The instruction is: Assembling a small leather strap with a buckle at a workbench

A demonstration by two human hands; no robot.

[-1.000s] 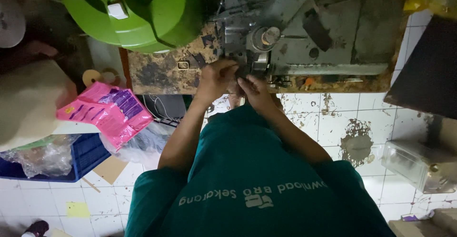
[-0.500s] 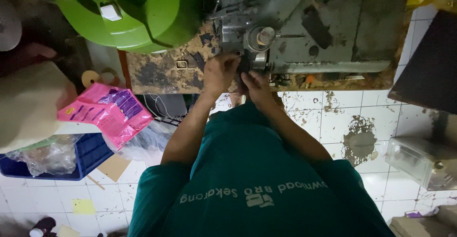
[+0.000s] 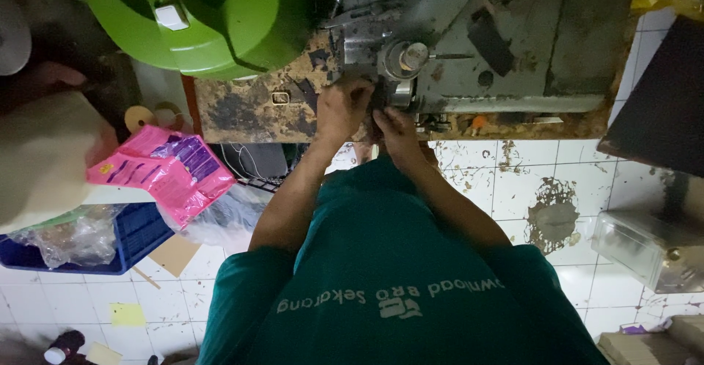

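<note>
Hands at the front of a grey metal machine (image 3: pixel 506 50) — the left hand (image 3: pixel 341 108) rests against the worn edge of the surface (image 3: pixel 249 112) just left of the machine's round silver knob (image 3: pixel 405 56), while the right hand (image 3: pixel 396 132) sits just below that knob, the two hands almost touching. Both sets of fingers are curled in toward a small dark part under the knob; whether they pinch it or only press on it cannot be told, since the fingertips are hidden. Left of the machine, a large green plastic housing (image 3: pixel 213 20) overhangs the surface. Below and farther left of the machine, a pink packet (image 3: pixel 158 174) lies tilted over the rim of a blue crate (image 3: pixel 136 237) holding crumpled clear plastic. Right of the machine stands a dark panel (image 3: pixel 656 101) — and below it, on the stained white tiled floor (image 3: pixel 513 189), a clear plastic box (image 3: pixel 645 251). The person's teal shirt (image 3: pixel 396 292) fills the lower middle of the view, directly beneath the machine.
</note>
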